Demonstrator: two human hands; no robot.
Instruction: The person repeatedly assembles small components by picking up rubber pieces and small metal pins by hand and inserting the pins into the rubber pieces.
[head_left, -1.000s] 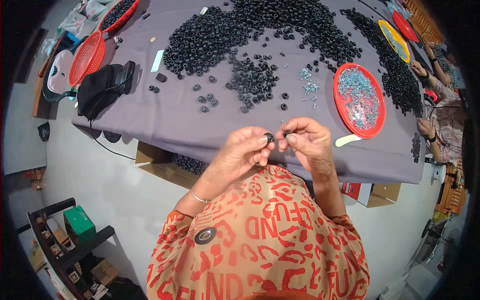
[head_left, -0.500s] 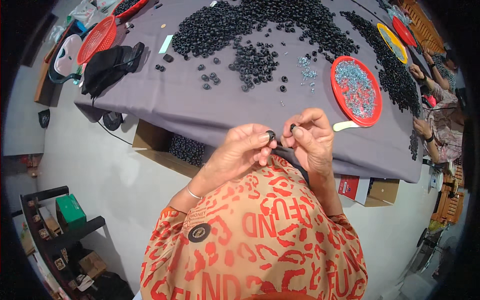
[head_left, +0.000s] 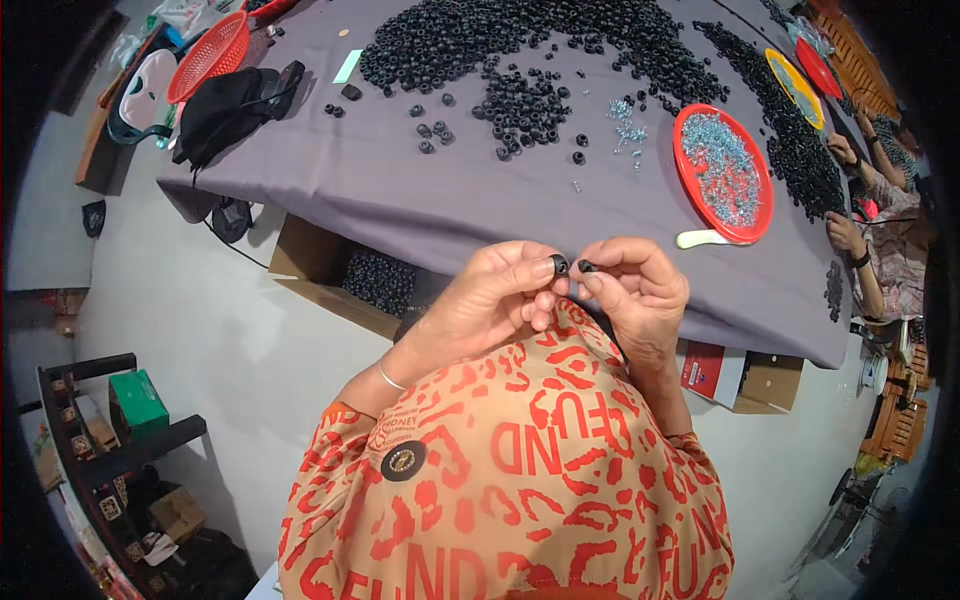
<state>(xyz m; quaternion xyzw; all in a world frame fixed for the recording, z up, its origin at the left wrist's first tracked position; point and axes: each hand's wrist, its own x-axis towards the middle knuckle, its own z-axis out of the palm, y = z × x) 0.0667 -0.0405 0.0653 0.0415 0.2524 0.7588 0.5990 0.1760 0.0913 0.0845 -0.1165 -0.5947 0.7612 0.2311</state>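
Just in front of the table edge, my left hand point(head_left: 500, 295) pinches a round black plastic piece with a hole point(head_left: 560, 265) between thumb and fingertips. Close beside it, my right hand point(head_left: 642, 290) grips a smaller dark piece point(head_left: 588, 267) by its thumb and forefinger. The two pieces face each other, with a narrow gap between them. Beyond my hands, a loose cluster of similar round black pieces point(head_left: 520, 112) lies on the grey cloth. Small silvery metal parts point(head_left: 628, 128) are scattered to its right.
A red plate point(head_left: 682, 165) of silvery parts stands at right, beside a pale handle point(head_left: 702, 239). A black bag point(head_left: 218, 115) and red basket point(head_left: 212, 58) are at left. Under the table sit open cardboard boxes point(head_left: 345, 307). Other people's hands point(head_left: 845, 235) work at the far right.
Both hands have come closer together, bringing the two black pieces nearly side by side. The right hand has dropped slightly. The whole view has shifted a little.
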